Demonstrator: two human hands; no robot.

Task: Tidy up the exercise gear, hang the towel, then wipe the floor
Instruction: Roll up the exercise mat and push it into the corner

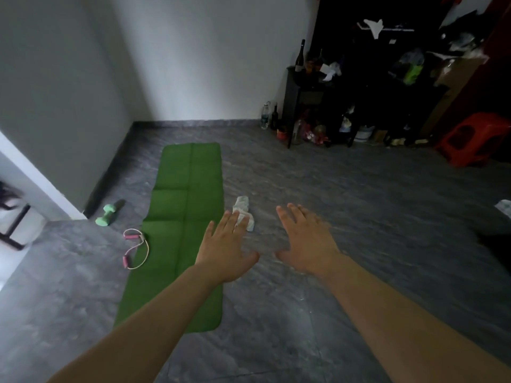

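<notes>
While you hold both arms out over the grey floor, your left hand and right hand are spread flat, palms down and fingers straight. These hands grip nothing, and a gap separates the thumbs. Your left fingertips cross the crumpled pale towel in view; whether they touch it cannot be told. That towel lies on the floor just beside the right long edge of the green mat. The mat is unrolled flat, its far short edge stopping short of the back wall. Off its left edge lie a green dumbbell, near the wall corner, and a pink-handled band whose cord lies over the mat's edge. Right of the towel, a wide stretch of floor runs to a red stool and a dark cluttered shelf, with bottles standing at its foot.
</notes>
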